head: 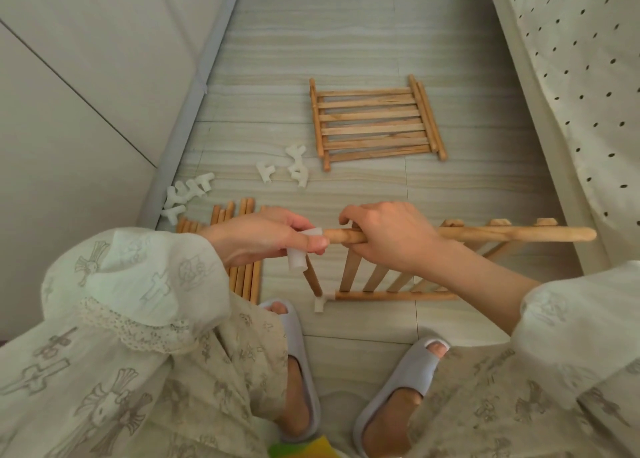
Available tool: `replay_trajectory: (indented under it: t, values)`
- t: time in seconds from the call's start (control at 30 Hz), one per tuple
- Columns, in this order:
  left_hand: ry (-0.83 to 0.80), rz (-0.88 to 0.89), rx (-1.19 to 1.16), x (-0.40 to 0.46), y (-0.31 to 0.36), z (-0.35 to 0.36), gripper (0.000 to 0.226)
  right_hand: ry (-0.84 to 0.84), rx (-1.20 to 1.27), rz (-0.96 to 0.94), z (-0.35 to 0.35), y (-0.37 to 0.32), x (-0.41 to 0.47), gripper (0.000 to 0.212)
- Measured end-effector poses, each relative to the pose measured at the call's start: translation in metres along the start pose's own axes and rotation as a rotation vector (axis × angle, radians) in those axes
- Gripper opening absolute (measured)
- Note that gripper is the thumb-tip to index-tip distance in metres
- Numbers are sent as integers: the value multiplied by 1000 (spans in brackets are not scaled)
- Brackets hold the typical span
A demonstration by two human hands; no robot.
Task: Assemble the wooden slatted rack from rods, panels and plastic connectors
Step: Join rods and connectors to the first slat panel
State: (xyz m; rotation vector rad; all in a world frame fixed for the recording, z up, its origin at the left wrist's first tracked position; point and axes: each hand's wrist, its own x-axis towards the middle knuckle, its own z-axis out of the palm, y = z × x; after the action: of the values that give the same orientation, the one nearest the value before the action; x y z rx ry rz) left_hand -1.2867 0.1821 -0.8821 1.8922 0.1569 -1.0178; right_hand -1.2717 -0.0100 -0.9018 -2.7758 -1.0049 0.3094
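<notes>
Two grey slippers (301,381) sit planted on the tiled floor (363,48) at the bottom of the view, and just beyond them the work hangs in both hands. The left hand (266,237) has its grip pinched around a white plastic connector (300,253), thumb on top; a short rod (313,279) runs from it down to a second connector (321,301) on the floor. The right hand (391,237) has its grip wrapped around the top rail (512,234) of a slatted panel (377,277) standing on edge, the rail's bare end just short of the socket. The risk, as I judge it, is misalignment: pushing at an angle could jam the rail end or lever the short rod out of the lower connector. The panel rests on one thin edge, so it could twist or tip if the right hand eases off. Spare rods (242,246), loose connectors (187,194) and another panel (375,121) lie well apart on the floor.
</notes>
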Motion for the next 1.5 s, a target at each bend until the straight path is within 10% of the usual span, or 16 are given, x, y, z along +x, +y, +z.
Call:
replay_trajectory:
  t: [0.23, 0.47, 0.97, 1.5]
  values:
    - [250, 135, 120, -16, 7, 12, 25, -56, -82, 5, -18, -3, 10, 26]
    - [788, 374, 92, -13, 47, 7, 38, 229, -122, 84, -62, -11, 15, 31]
    - [621, -83, -96, 29, 8, 4, 48, 46, -60, 126, -1, -11, 26, 33]
    - [654, 85, 371, 34, 6, 16, 41, 45, -23, 112, -3, -19, 12, 16]
